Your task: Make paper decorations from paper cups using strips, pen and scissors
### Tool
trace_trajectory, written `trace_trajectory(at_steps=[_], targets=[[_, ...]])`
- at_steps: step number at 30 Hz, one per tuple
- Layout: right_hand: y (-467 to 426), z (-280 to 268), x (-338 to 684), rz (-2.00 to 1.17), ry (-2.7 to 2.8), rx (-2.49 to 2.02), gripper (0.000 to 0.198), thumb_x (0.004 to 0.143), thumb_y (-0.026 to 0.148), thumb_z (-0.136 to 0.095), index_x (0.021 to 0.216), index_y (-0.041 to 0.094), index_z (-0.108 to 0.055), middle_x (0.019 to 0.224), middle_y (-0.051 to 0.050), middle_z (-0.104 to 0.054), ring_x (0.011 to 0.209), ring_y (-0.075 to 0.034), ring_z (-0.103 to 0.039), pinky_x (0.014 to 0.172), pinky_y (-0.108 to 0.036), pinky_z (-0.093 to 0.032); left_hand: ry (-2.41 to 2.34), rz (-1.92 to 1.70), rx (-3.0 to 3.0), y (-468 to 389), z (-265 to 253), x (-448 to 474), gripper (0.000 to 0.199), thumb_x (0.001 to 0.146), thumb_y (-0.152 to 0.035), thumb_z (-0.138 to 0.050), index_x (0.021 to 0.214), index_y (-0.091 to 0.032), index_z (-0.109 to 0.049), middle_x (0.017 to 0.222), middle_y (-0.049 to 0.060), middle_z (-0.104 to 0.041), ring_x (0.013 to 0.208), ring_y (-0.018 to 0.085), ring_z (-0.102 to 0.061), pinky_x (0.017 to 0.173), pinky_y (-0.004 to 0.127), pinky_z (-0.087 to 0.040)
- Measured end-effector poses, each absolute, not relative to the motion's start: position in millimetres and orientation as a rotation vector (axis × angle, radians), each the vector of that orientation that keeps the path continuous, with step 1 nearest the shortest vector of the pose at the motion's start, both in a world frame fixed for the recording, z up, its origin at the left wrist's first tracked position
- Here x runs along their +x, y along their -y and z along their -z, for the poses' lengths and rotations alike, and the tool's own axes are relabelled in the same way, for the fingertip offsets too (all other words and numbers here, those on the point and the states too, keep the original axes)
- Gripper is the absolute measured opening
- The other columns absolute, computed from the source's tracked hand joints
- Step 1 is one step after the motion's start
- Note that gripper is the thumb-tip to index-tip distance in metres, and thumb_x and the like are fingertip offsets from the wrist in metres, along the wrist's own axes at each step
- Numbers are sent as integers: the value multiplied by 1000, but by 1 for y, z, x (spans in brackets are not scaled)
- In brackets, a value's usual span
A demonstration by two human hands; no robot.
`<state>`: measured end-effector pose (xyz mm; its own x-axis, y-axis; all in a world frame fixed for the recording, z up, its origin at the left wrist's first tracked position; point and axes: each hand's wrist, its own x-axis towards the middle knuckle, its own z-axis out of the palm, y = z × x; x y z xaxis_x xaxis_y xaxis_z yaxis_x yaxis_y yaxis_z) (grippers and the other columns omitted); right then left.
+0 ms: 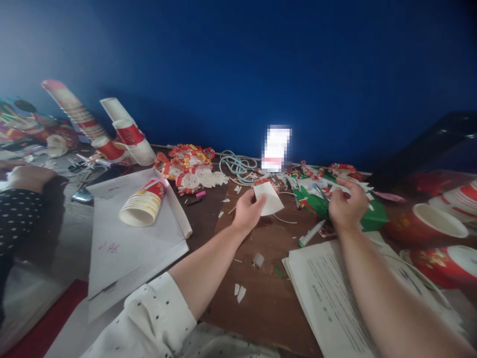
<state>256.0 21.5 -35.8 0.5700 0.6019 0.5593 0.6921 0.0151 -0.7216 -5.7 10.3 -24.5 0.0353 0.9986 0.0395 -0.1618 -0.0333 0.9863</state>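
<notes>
Near the middle of the table, my left hand pinches a white squarish piece of paper between thumb and fingers. A red patterned piece shows just behind that paper. My right hand is off to the right with its fingers curled, above green sheet material strewn with white scraps. Thin greyish, pointed shapes show beside its fingertips; I cannot make out whether they are a tool in the hand or scraps behind it. Below that hand lies a white marker with a green tip.
Stacked paper cups lie on a white board at left; more cups are at right. A lit screen stands by the blue wall. Printed papers lie under my right forearm. Another person's hand is at far left.
</notes>
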Motion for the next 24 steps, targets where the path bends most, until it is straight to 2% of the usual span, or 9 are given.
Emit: trace_trajectory(at_steps=[5, 8, 10, 13, 15, 17, 20, 22, 24], targets=[[-20, 25, 241, 219, 1134, -1630, 33, 80, 17, -49, 104, 15, -71, 110, -12, -70, 62, -15, -65, 74, -36, -56, -1142, -1211, 1208, -13, 26, -5, 16, 80, -26, -65, 90, -14, -70, 79, 4, -71, 73, 16, -64, 67, 24, -48], [-19, 15, 225, 173, 1207, -1580, 31, 81, 19, -48, 101, 16, -71, 106, -11, -70, 65, -16, -66, 74, -36, -55, -1169, -1193, 1217, -14, 27, -4, 15, 81, -25, -64, 90, -14, -69, 80, 5, -71, 73, 17, -65, 66, 25, -48], [-17, 6, 212, 72, 1266, -1561, 28, 82, 21, -49, 99, 17, -71, 109, -10, -70, 62, -14, -65, 70, -34, -54, -1192, -1181, 1214, -14, 27, -4, 16, 81, -24, -64, 91, -14, -69, 82, 6, -72, 75, 18, -65, 67, 26, -48], [-13, -9, 187, -158, 1329, -1550, 25, 83, 26, -53, 98, 18, -71, 98, -9, -72, 58, -15, -63, 61, -32, -52, -1223, -1200, 1209, -15, 29, -3, 18, 81, -25, -64, 94, -14, -68, 85, 6, -72, 79, 19, -66, 69, 26, -49], [-9, -14, 171, -335, 1324, -1522, 28, 86, 36, -56, 102, 18, -70, 87, -8, -72, 55, -16, -62, 53, -30, -49, -1227, -1243, 1203, -15, 30, -2, 21, 82, -26, -63, 99, -14, -68, 87, 6, -72, 80, 19, -65, 71, 27, -50], [-4, -14, 156, -453, 1316, -1481, 35, 86, 47, -57, 105, 20, -68, 90, -8, -73, 54, -17, -62, 49, -29, -47, -1216, -1300, 1210, -15, 31, -1, 22, 84, -26, -62, 102, -14, -66, 90, 7, -71, 81, 19, -65, 74, 28, -50], [5, -5, 139, -495, 1347, -1489, 41, 86, 56, -57, 103, 19, -65, 92, -9, -73, 57, -17, -62, 54, -31, -49, -1166, -1368, 1265, -13, 32, 0, 23, 85, -26, -60, 104, -14, -64, 93, 7, -70, 82, 17, -63, 76, 28, -50], [12, 3, 133, -469, 1357, -1476, 41, 87, 57, -55, 98, 19, -65, 85, -8, -72, 65, -20, -64, 61, -32, -50, -1144, -1376, 1324, -11, 32, 1, 20, 85, -26, -59, 102, -15, -63, 91, 6, -69, 80, 16, -62, 75, 27, -49], [18, 10, 130, -446, 1413, -1479, 38, 89, 56, -53, 92, 20, -64, 75, -5, -69, 66, -20, -62, 63, -31, -49, -1149, -1361, 1390, -9, 31, 1, 14, 86, -26, -59, 96, -16, -62, 84, 3, -65, 75, 15, -58, 72, 26, -47]])
